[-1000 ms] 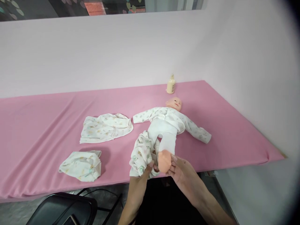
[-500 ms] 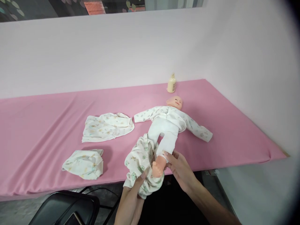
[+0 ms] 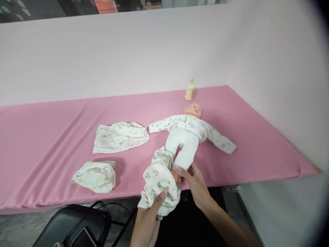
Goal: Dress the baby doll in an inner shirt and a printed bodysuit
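Head view: a baby doll (image 3: 183,137) was laid on its back across the pink-covered tabletop (image 3: 257,147), its legs pointed toward the near edge and its upper body dressed in a printed jacket (image 3: 189,122). What appeared to be printed trousers (image 3: 161,178) were bunched around the lower legs. The cloth was held by the left hand (image 3: 150,214), its thumb pressed on top and its fingers tucked beneath. By the right hand (image 3: 195,182), half curled, with the thumb laid on the near side, one leg was gripped just above the bare ankle (image 3: 176,175).

The step in hand was judged to be the guiding of that foot within the trouser leg. It was best done with the ankle steadied, the fabric gathered short and the toes kept from being snagged; hard tugging was better avoided.

Both feet were hidden by cloth, as were most of the left fingers; the right fingertips were screened by the leg. The black chair (image 3: 74,219) was cut off below, and the dark object on it could not be identified.
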A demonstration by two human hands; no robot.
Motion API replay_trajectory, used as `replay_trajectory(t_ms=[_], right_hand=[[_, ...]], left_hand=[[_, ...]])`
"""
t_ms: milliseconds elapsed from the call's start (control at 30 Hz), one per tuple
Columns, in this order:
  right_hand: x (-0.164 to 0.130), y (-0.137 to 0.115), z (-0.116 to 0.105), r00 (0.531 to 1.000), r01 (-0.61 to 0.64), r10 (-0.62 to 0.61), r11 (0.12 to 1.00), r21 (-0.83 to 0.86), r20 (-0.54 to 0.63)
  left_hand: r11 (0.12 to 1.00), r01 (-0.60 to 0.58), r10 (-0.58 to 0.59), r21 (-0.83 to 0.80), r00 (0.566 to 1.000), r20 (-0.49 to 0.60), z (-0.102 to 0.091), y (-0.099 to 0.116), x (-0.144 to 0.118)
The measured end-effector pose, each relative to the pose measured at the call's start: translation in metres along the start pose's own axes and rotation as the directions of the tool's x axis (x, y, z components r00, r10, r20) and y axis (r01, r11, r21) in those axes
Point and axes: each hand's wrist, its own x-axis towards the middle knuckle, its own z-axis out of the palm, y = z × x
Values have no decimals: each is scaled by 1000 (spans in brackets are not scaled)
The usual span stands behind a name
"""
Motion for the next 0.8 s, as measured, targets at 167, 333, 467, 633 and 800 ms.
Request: replay_trajectory(t_ms=[167, 333, 467, 633, 800], right_hand=[[1, 5, -1, 999, 50, -50, 999, -8, -2], [3, 14, -4, 997, 74, -75, 995, -62, -12], [3, 18, -7, 999, 38, -41, 992, -116, -23], [1, 17, -6, 1000, 26, -26, 999, -42, 4], [2, 19, -7, 996, 85, -89, 989, -124, -26]], left_hand=[[1000, 8, -8, -4, 1000, -5, -1, -10, -4], [998, -68, 68, 15, 998, -6, -2, -14, -5], [986, -141, 139, 91, 990, 26, -5, -25, -1], [964, -115, 144, 239, 983, -110, -12, -37, 6], [973, -151, 149, 174, 989, 26, -9, -40, 4]])
